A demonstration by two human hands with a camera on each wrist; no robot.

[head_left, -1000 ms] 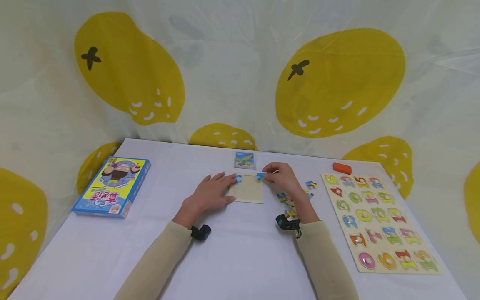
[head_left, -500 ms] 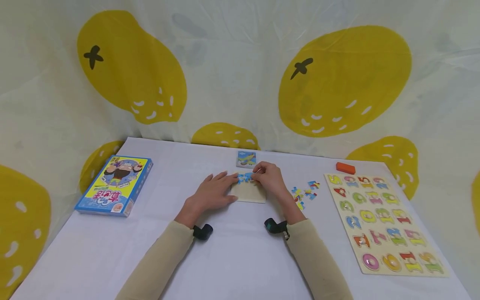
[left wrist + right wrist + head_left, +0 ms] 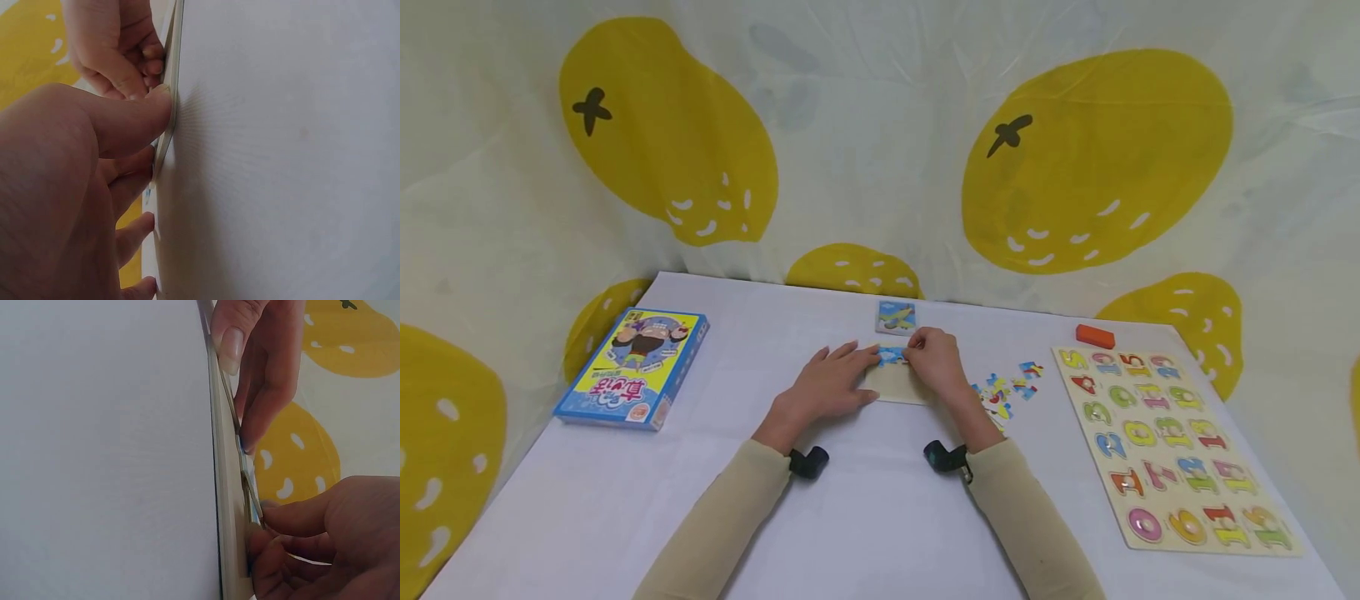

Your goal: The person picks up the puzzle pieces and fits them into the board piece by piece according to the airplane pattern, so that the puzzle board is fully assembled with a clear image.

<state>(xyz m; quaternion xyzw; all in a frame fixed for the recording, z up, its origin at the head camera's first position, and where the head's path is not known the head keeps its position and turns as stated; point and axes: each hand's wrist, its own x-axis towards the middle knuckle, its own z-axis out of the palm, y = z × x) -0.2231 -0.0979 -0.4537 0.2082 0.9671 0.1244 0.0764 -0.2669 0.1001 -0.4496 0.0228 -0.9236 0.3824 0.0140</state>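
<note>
My left hand [image 3: 827, 383] lies with spread fingers at the left side of a small wooden puzzle board [image 3: 895, 389]. Its thumb touches the board's edge in the left wrist view. Several blue jigsaw pieces [image 3: 890, 356] lie along the board's far side. At the far right corner, my right hand [image 3: 936, 365] pinches a puzzle piece [image 3: 252, 497], which stands tilted against the board in the right wrist view. The fingers hide most of that piece. Just behind the board is a small picture card [image 3: 897, 317] showing a yellow plane.
Loose puzzle pieces [image 3: 997, 398] lie right of the right forearm. Farther right is a large wooden number board [image 3: 1180, 500], with an orange block [image 3: 1095, 337] behind it. A blue and yellow box [image 3: 632, 367] sits on the left of the white-covered table [image 3: 880, 517].
My right hand has moved left with the puzzle piece, from beyond the board's right corner onto its far side, beside the other blue pieces. The left hand has stayed on the board's left side.
</note>
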